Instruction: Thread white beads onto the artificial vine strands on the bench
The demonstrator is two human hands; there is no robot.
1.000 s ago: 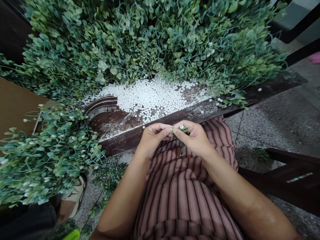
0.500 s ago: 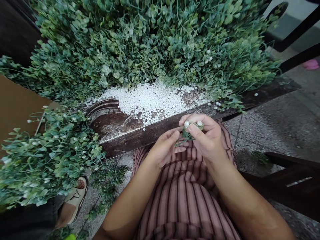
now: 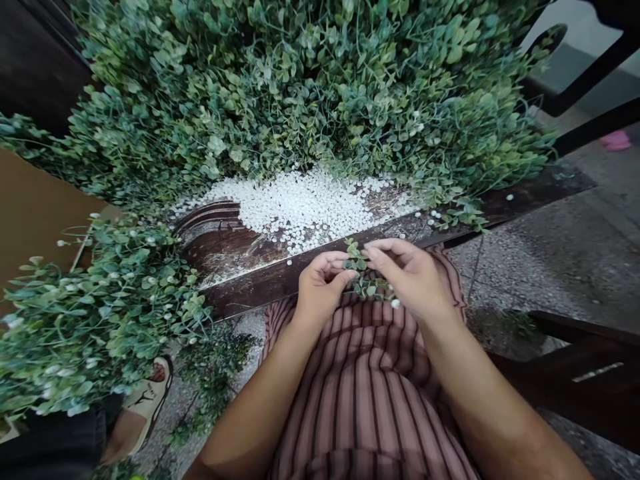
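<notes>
My left hand [image 3: 320, 283] and my right hand [image 3: 407, 277] meet over my striped lap, both pinching one small green leafy sprig [image 3: 367, 285] with a white bead at its lower end. The left fingers are curled on the sprig's upper leaves; the right fingers close over its stem. Just beyond the hands lies a heap of small white beads [image 3: 305, 203] on a dark wooden table [image 3: 250, 290].
A big pile of green artificial sprigs [image 3: 300, 87] covers the back of the table. More sprigs with white beads [image 3: 95, 307] lie at the left over a brown cardboard box [image 3: 30, 213]. A sandalled foot [image 3: 145, 400] is below left; dark wooden furniture [image 3: 575, 360] stands right.
The sprig has turned in my hands: its leafy part now shows between them, and the white bead sits low by my right hand instead of on top.
</notes>
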